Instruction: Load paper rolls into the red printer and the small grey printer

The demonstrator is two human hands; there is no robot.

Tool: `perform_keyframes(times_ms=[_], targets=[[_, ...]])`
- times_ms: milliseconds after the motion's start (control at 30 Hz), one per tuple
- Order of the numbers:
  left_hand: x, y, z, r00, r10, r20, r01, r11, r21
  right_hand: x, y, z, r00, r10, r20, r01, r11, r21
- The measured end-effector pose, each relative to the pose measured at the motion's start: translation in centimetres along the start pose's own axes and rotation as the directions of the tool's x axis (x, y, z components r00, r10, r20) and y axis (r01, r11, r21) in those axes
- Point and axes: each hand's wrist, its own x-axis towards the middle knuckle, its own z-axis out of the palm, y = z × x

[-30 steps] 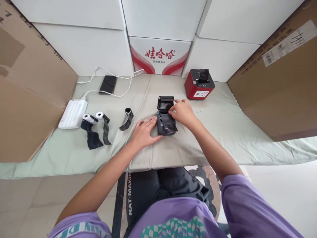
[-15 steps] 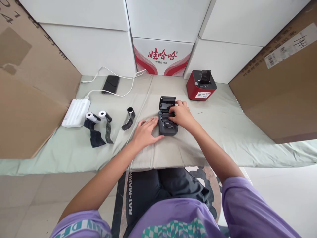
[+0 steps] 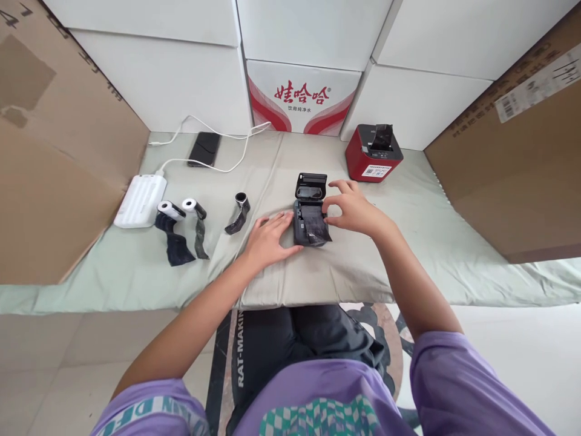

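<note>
A small dark portable printer sits on the cloth with its lid raised. A black paper strip lies over its front and overhangs the lower right edge. Flat and stretched out, my left hand rests against the printer's left side. At the right side is my right hand, its fingers curved and apart; the fingertips are close to the strip's edge, and nothing shows between them. Whether they touch the printer is hard to tell.
Loose black paper rolls and two with white cores lie left. Behind are a white power bank, a cable and a phone. A red printer stands back right. Cardboard boxes flank the table.
My right hand has drawn back rightward from the printer's inside, and its fingers have spread. The black strip now lies out over the printer's front. My left hand stays at the printer's side.
</note>
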Motion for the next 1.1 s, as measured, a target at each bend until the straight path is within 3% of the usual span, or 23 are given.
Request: perform_keyframes(times_ms=[133, 267, 367, 467, 500, 567, 633, 700, 867, 1100], targets=[[0.0, 0.0, -0.1, 1.000, -0.008, 0.013, 0.008, 1.000, -0.012, -2.7, -0.6, 0.5, 0.999, -0.037, 0.006, 0.037, 0.999, 0.013], [0.0, 0.1, -0.2, 1.000, -0.013, 0.008, 0.013, 1.000, -0.009, -2.4, -1.2, 2.3, 0.973, -0.043, -0.227, 0.069, 0.992, 0.106], [0.0, 0.2, -0.3, 1.000, -0.015, 0.012, 0.015, 1.000, -0.009, -0.3, -1.1, 3.0, 0.898, 0.173, -0.405, -0.056, 0.957, 0.284], [0.0, 0.3, -0.4, 1.000, -0.019, 0.012, 0.019, 1.000, -0.008, 0.6, -1.2, 2.9, 0.805, 0.390, -0.447, -0.197, 0.886, 0.419], [0.0, 0.3, -0.4, 1.000, -0.019, 0.014, 0.019, 1.000, -0.008, 0.4, -1.3, 2.8, 0.806, 0.396, -0.441, -0.199, 0.882, 0.428], [0.0, 0.3, -0.4, 1.000, -0.020, 0.020, 0.020, 1.000, -0.010, -0.2, -1.8, 2.6, 0.870, 0.307, -0.385, -0.151, 0.910, 0.386], [0.0, 0.2, -0.4, 0.999, -0.022, 0.024, 0.022, 1.000, -0.011, -0.7, -2.4, 2.5, 0.943, 0.181, -0.281, -0.099, 0.955, 0.281], [0.0, 0.2, -0.4, 0.999, -0.026, 0.021, 0.026, 1.000, -0.012, -0.5, -2.8, 2.4, 0.972, 0.130, -0.195, -0.107, 0.986, 0.124], [0.0, 0.3, -0.5, 0.999, -0.037, 0.038, 0.037, 0.999, -0.012, 2.1, -3.7, 1.9, 0.985, 0.174, -0.019, -0.174, 0.962, -0.211], [0.1, 0.2, -0.5, 0.998, -0.034, 0.043, 0.035, 0.999, -0.021, 4.2, -4.8, 1.8, 0.977, 0.199, 0.070, -0.158, 0.910, -0.383]])
